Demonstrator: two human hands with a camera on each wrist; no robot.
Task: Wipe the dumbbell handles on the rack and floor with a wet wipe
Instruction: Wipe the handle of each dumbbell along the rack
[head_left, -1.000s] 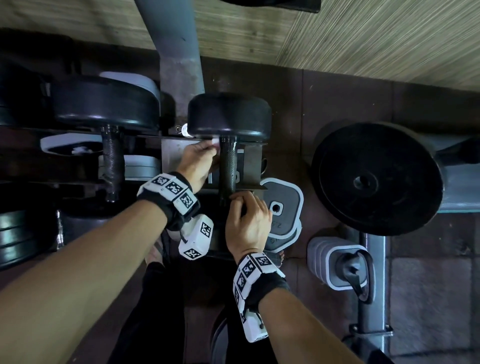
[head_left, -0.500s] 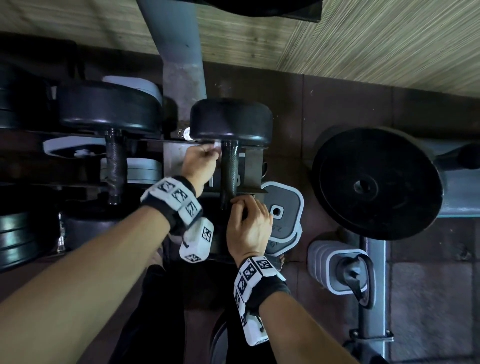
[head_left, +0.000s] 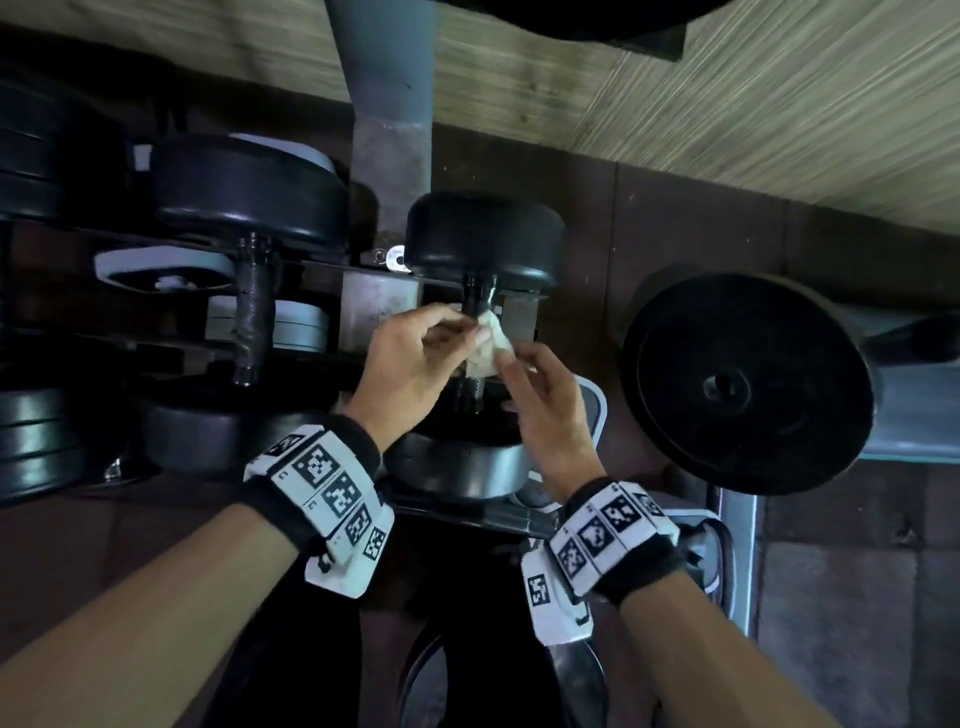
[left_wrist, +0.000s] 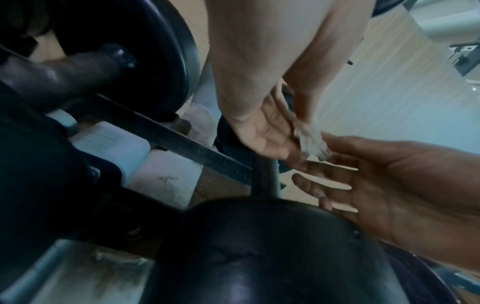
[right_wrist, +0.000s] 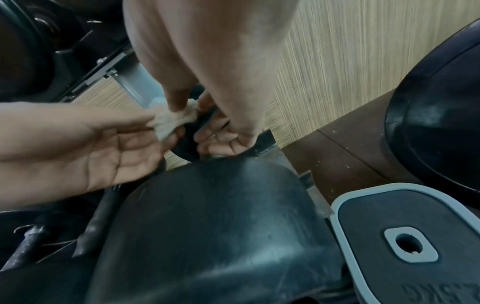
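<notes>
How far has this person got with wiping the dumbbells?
Nothing shows as finished. In hand: both hands, left hand and right hand, pinch the wipe above the right dumbbell's handle. Left: the left dumbbell's handle sits untouched, plus any on the floor.

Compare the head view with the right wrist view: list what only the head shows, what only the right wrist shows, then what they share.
Head only: the second dumbbell to the left on the rack, and both marker wristbands.

Right wrist only: the grey-rimmed flat weight with its holed centre seen close, and the palm side of the left hand.

Both: the crumpled wipe pinched between the left hand and right hand above the dumbbell handle, and the big black plate.
</notes>
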